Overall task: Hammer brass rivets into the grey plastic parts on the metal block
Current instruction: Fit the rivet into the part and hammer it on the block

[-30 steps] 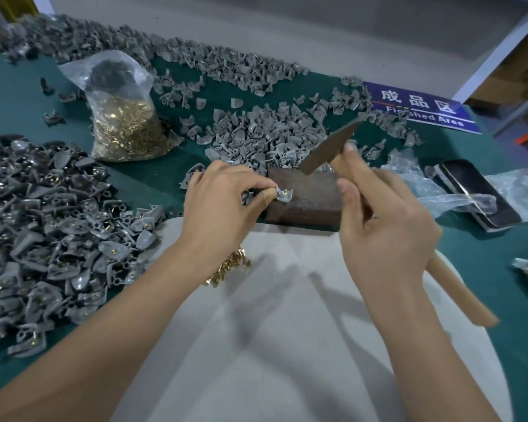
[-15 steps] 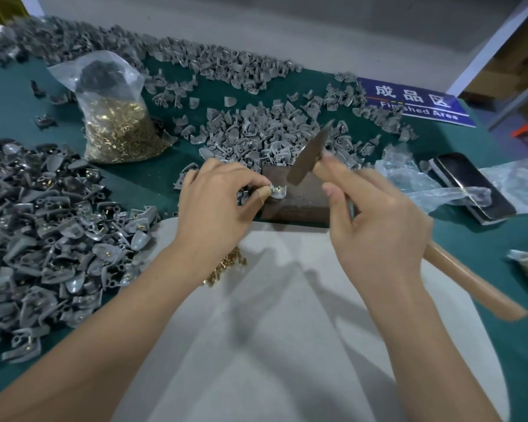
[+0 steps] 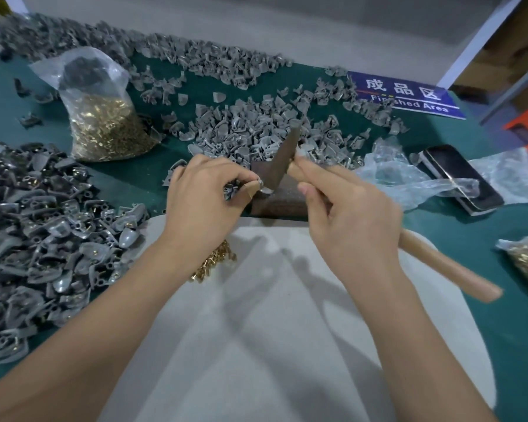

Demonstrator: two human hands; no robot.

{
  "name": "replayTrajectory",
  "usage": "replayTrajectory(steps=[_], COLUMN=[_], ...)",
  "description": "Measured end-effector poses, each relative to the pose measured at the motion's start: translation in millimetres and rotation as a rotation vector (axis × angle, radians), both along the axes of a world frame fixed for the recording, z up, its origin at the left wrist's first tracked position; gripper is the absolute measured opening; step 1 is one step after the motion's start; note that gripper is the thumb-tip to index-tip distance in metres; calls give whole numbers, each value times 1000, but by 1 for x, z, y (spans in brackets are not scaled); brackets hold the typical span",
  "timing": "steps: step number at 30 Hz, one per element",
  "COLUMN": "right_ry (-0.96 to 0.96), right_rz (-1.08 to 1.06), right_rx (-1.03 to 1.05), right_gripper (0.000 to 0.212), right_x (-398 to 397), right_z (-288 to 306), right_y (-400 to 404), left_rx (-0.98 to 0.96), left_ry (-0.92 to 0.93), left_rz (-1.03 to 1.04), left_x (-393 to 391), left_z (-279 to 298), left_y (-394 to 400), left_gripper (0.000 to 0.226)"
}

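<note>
Grey plastic part (image 3: 264, 190) half-hidden under hammer (image 3: 282, 161).

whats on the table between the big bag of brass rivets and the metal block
In the head view, a heap of loose grey plastic parts spreads over the green table between the bag of brass rivets and the metal block.

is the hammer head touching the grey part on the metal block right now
Touching. In the head view the lower end of the hammer head meets the grey part that the left hand pinches on the metal block; no gap shows.
</note>
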State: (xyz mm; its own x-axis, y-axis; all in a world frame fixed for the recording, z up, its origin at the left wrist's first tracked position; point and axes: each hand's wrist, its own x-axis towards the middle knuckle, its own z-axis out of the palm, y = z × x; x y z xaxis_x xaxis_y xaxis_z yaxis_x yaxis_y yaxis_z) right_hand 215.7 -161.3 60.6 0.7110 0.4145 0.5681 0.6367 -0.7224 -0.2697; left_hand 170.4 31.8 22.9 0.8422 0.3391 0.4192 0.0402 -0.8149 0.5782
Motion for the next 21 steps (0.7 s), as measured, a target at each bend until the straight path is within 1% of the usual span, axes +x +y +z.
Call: replayTrajectory(steps=[1,4,5,8,9,12,13,15,17,19,21], right_ry=[-13,-65,-52,0,-12,-68,-65,-17,28,74,173], right_rz=[-24,-49,-26,3,-7,-8,5,11,-23,-62,-95], right_rx=[21,198,178,-9,-5,159,156,39,-15,27,91], right_gripper=[33,34,35,33,33,33,33,33,32,31,32], right_x=[1,2,2,2,2,1,0,0,2,5,6], right_z=[1,2,2,2,3,3,3,1,2,4,3], right_y=[-2,-3,0,0,-2,-3,-1,1,-4,-7,-3], left_rx=[-4,-5,-1,-3,-7,-23,-21,-17,-20,-21,-18], left_ry=[1,1,1,-1,0,2,2,-2,-3,-1,-3], left_rz=[-1,-2,-2,4,3,-4,-5,-4,0,0,-8], left_x=[0,1,1,1,1,1,1,1,1,1,1], left_z=[0,-1,0,-1,-2,-1,-1,0,-1,0,0], left_y=[0,0,1,1,2,1,1,1,1,1,0], left_gripper=[9,9,8,5,5,6,6,4,4,5,5])
